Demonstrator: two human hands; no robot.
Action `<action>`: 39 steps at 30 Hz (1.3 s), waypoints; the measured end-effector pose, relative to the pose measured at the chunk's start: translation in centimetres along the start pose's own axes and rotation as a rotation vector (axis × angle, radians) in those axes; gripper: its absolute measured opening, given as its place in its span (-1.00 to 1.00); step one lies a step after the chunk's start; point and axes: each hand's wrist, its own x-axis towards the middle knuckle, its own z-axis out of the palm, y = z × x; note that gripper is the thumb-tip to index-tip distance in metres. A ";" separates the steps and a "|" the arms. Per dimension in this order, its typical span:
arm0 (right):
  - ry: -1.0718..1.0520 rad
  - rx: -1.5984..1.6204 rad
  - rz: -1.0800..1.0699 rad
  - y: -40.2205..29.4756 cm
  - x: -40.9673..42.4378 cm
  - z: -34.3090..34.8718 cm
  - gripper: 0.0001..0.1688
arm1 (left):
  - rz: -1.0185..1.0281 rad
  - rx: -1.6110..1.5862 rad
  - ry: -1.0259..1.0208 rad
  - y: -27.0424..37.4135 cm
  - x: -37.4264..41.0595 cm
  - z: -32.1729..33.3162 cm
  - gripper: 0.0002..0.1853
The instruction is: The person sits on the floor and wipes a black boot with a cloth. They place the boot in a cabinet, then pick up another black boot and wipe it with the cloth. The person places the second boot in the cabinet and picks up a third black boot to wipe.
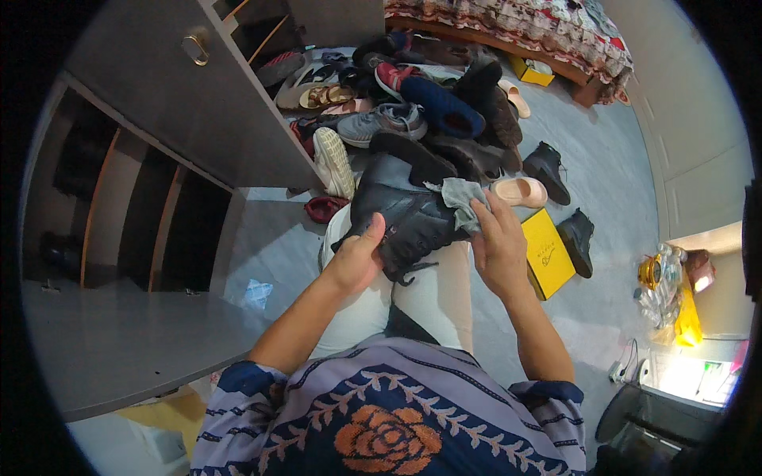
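A black leather lace-up ankle boot (396,208) lies on its side above my lap, its heel and sole turned away from me. My left hand (357,256) grips the boot by its shaft, thumb on top near the laces. In my right hand (500,244) is a grey cloth (463,199), pressed against the toe end of the boot. The cloth hides that part of the toe. A black lace (414,273) dangles over my light trousers (428,309).
A pile of mixed shoes (381,122) covers the floor ahead. A yellow shoebox (547,253), beige slippers (520,192) and two black boots (576,241) are at right. Open-doored shoe cabinet (149,202) stands at left. A bed (506,30) is at the back.
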 end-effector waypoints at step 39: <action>0.086 0.147 -0.040 1.4 2.2 1.6 -0.44 | 0.114 0.231 -0.228 2.2 1.0 -0.7 -0.45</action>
